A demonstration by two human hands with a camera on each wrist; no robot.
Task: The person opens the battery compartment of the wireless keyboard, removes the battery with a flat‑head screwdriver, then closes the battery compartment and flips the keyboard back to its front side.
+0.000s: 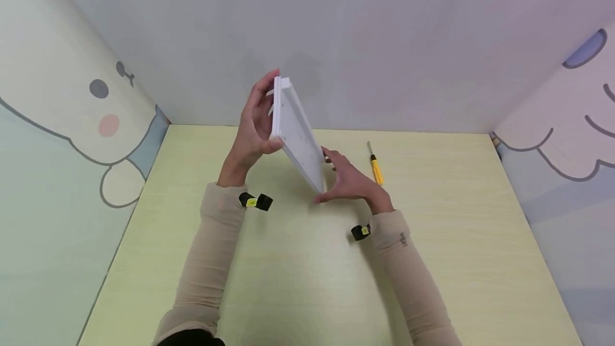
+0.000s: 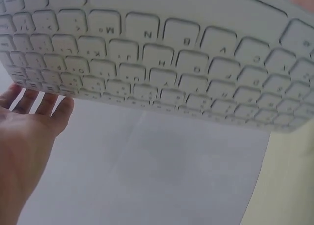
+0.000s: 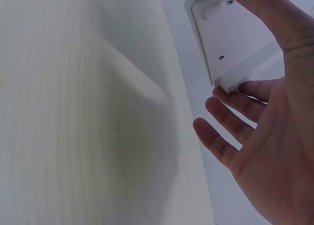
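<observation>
Matt white plastic keyboard, pale smooth wood-grain table

screwdriver right of hands, walls around

A small partitioned work booth, more staged recording corner than home or office. The pale yellow-green wood-grain tabletop is boxed in by a plain grey back wall; left and right of the tabletop stand panels printed with a pastel cartoon character.
</observation>
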